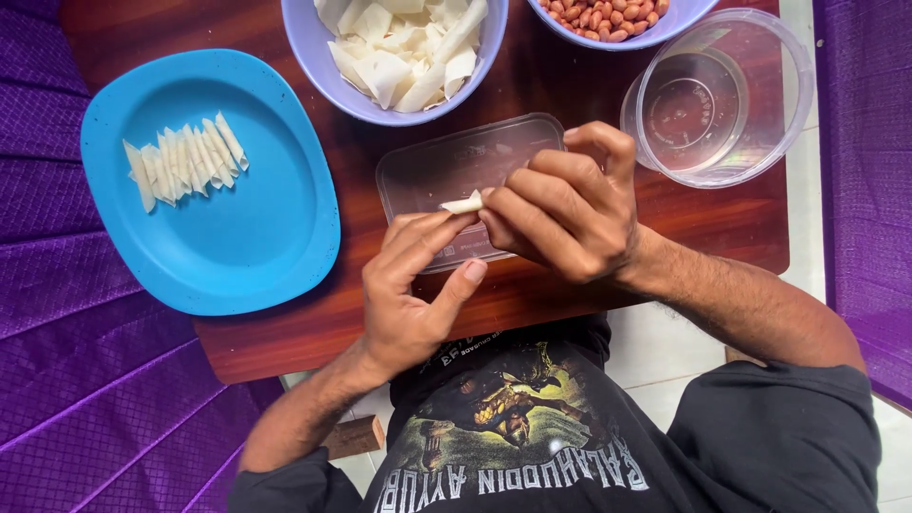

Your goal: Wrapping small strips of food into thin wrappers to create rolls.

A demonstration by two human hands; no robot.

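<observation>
My left hand (413,285) and my right hand (560,209) meet over a clear rectangular plastic lid (427,171) and pinch a small white rolled wrapper (463,202) between their fingertips. To the left, a blue plate (247,237) carries a row of several finished white rolls (185,161). A lilac bowl (323,66) at the top centre holds flat white wrapper pieces (399,47). Another lilac bowl of peanuts (608,17) sits at the top right.
A clear round plastic container (722,95) stands at the right on the dark wooden table (285,342). Purple fabric (85,399) surrounds the table on the left and right. A small wooden block (353,437) lies on the floor below.
</observation>
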